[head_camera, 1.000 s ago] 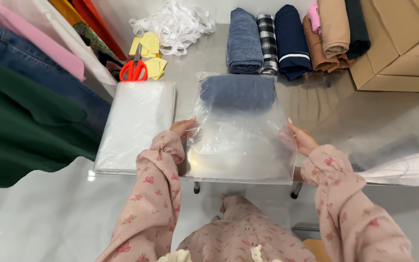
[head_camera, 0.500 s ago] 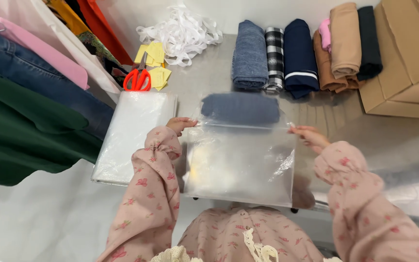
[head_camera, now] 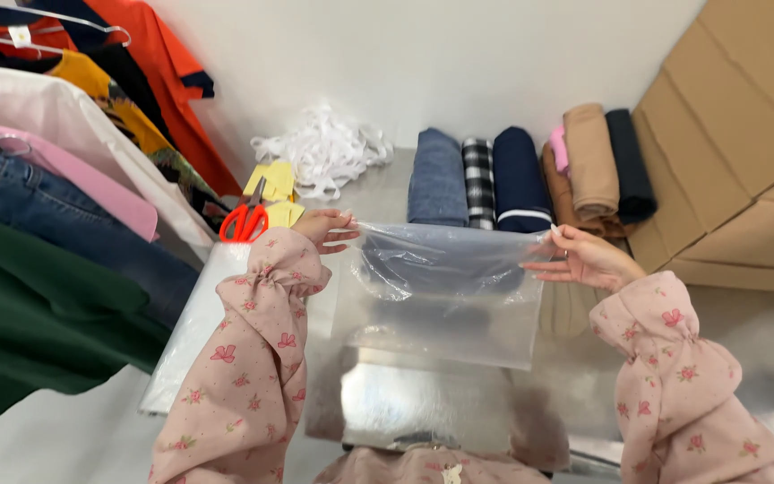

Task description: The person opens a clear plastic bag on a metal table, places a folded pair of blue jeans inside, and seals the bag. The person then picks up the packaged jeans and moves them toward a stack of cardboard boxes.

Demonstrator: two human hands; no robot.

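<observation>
Two hands now hold a clear plastic bag [head_camera: 445, 291] up off the desk [head_camera: 423, 403]: the left hand [head_camera: 324, 226] pinches its top left corner with closed fingers, and the right hand [head_camera: 584, 260] grips the top right corner, thumb and fingers closed on the film. A second ago the bag lay flat on the desk with a folded blue garment at its upper end; now it hangs stretched between the hands, the blue garment [head_camera: 436, 264] showing dimly through the film, though I cannot tell whether it is inside or behind. That lift suggests the bagging is under way. The view has also tipped upward, showing more of the folded clothes [head_camera: 521, 175] in a row, the red scissors [head_camera: 245, 220] and the stack of flat bags [head_camera: 194, 341] to the left.
</observation>
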